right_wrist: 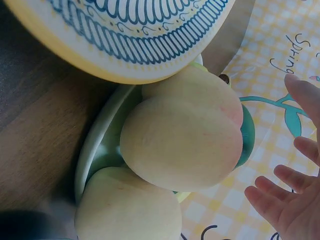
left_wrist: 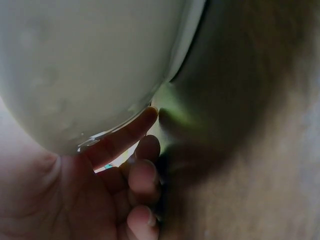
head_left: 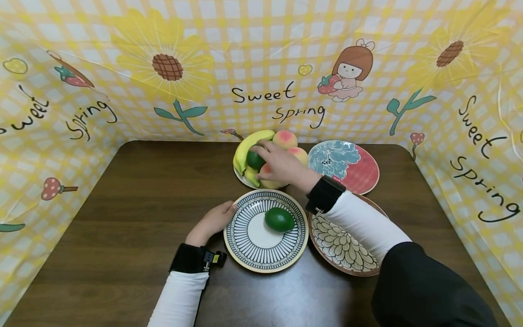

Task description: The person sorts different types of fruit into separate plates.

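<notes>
My left hand (head_left: pixel 215 219) holds the left rim of a black-and-white patterned plate (head_left: pixel 241 247), thumb at the edge. In the left wrist view, its fingers (left_wrist: pixel 142 177) lie by the plate's pale underside (left_wrist: pixel 95 60). A dark green oval fruit (head_left: pixel 279 220) lies on this plate. My right hand (head_left: pixel 282 164) is over a fruit dish (head_left: pixel 242 179), fingers loosely spread beside a second green fruit (head_left: pixel 255 160). Bananas (head_left: pixel 245 147) and several peaches (head_left: pixel 285 139) share the dish. The right wrist view shows the fingers (right_wrist: pixel 292 182) apart from the peaches (right_wrist: pixel 180 145).
A blue-and-red plate (head_left: pixel 363 170) lies at the back right. Nearer, a brown-rimmed plate with a petal pattern (head_left: pixel 347 245) lies partly under my right forearm. A yellow checked cloth (head_left: pixel 261 59) rises behind and beside the dark wooden table (head_left: pixel 135 204).
</notes>
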The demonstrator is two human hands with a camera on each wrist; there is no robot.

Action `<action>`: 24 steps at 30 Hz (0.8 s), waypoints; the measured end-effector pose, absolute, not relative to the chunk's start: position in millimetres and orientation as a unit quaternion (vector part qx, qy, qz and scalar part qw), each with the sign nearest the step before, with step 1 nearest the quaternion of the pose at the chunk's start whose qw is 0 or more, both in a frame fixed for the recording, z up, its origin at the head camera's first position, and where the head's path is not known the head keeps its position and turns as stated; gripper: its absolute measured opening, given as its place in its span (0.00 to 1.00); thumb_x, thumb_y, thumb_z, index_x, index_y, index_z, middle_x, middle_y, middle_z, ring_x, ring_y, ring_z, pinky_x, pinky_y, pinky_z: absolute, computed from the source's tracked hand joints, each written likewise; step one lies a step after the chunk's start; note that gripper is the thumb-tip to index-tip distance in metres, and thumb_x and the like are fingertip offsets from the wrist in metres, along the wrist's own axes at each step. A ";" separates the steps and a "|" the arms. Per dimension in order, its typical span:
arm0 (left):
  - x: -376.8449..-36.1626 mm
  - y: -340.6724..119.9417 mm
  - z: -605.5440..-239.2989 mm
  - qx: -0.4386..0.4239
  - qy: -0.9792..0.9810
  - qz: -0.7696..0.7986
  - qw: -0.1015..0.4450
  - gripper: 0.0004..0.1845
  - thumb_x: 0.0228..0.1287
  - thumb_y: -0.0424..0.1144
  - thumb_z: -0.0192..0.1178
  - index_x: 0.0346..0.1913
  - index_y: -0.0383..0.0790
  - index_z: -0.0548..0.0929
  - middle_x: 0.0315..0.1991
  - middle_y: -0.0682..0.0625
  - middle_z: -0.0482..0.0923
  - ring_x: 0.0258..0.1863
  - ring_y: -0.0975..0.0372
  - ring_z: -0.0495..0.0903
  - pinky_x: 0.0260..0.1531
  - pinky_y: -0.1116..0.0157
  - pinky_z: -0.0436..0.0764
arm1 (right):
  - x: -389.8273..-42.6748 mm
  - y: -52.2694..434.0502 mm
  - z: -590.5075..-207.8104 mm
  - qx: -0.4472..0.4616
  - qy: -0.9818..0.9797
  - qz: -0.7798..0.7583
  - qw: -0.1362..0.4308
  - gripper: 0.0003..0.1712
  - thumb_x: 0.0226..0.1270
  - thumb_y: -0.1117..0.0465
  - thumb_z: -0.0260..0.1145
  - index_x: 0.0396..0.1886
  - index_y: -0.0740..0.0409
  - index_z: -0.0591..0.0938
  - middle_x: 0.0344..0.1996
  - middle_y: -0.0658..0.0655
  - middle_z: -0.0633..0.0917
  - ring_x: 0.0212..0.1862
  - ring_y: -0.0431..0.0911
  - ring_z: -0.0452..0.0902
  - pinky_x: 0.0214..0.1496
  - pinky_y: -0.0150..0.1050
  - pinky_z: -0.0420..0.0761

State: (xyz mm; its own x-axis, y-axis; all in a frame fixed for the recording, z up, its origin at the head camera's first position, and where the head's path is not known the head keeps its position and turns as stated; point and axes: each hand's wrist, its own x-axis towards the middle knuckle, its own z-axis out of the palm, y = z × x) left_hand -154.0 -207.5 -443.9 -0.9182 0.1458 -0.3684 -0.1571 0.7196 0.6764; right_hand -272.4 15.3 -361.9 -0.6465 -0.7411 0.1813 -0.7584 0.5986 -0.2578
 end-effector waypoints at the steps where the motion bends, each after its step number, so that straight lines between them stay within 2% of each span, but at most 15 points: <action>1: -153.9 -207.3 -443.7 -0.004 0.905 0.374 0.203 0.28 0.85 0.45 0.36 0.75 0.31 0.65 0.75 0.32 0.66 0.78 0.40 0.62 0.77 0.43 0.62 | -273.4 15.1 -361.8 0.413 -0.897 0.158 0.022 0.44 0.64 0.49 0.75 0.75 0.57 0.68 0.75 0.69 0.66 0.74 0.63 0.67 0.73 0.53 0.75; 7: -153.9 -207.2 -443.2 -0.002 0.906 0.372 0.201 0.27 0.85 0.45 0.36 0.74 0.32 0.68 0.73 0.33 0.69 0.77 0.40 0.64 0.75 0.43 0.64 | -276.3 13.1 -363.0 0.379 -0.911 0.164 0.005 0.45 0.66 0.48 0.74 0.77 0.55 0.66 0.78 0.68 0.62 0.77 0.63 0.64 0.71 0.53 0.77; 12: -153.7 -207.0 -442.7 -0.005 0.905 0.374 0.202 0.27 0.85 0.45 0.36 0.74 0.32 0.67 0.73 0.33 0.69 0.77 0.40 0.63 0.76 0.43 0.63 | -278.6 10.3 -364.6 0.355 -0.920 0.167 0.001 0.46 0.67 0.48 0.73 0.79 0.53 0.63 0.78 0.67 0.61 0.76 0.63 0.64 0.65 0.51 0.81; 24: -153.5 -206.2 -441.8 -0.006 0.907 0.369 0.202 0.27 0.85 0.45 0.37 0.74 0.31 0.67 0.73 0.32 0.68 0.77 0.40 0.63 0.76 0.43 0.63 | -293.2 4.6 -375.8 0.341 -0.923 0.181 0.002 0.47 0.66 0.48 0.73 0.79 0.55 0.63 0.77 0.67 0.63 0.75 0.62 0.66 0.71 0.52 0.76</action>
